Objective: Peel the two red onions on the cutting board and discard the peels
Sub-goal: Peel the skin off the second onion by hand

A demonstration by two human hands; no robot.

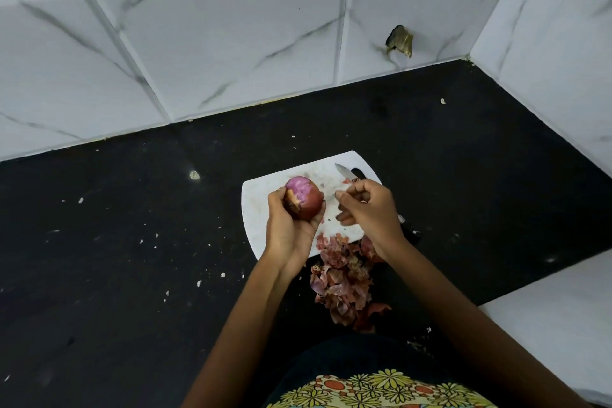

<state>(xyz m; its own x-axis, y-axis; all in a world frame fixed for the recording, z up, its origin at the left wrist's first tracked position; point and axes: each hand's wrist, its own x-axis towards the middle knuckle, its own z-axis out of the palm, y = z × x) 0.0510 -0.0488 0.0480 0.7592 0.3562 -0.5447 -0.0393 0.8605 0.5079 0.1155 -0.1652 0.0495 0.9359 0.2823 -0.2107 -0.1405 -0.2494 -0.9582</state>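
Note:
My left hand (288,225) grips a red onion (306,197) above the left part of the white cutting board (258,195). The onion's top shows pale purple flesh, while dry skin still covers its lower side. My right hand (367,209) hovers just right of the onion with fingertips pinched on what looks like a thin pale scrap of peel. A pile of red onion peels (341,281) lies on the black counter at the board's near edge. A reddish round shape (368,248) shows partly under my right wrist; I cannot tell if it is the second onion.
A small knife (344,170) lies on the far right of the board, blade pointing left, its handle partly behind my right hand. White marbled wall tiles (231,43) close the back and right. Small scraps dot the black counter (116,242).

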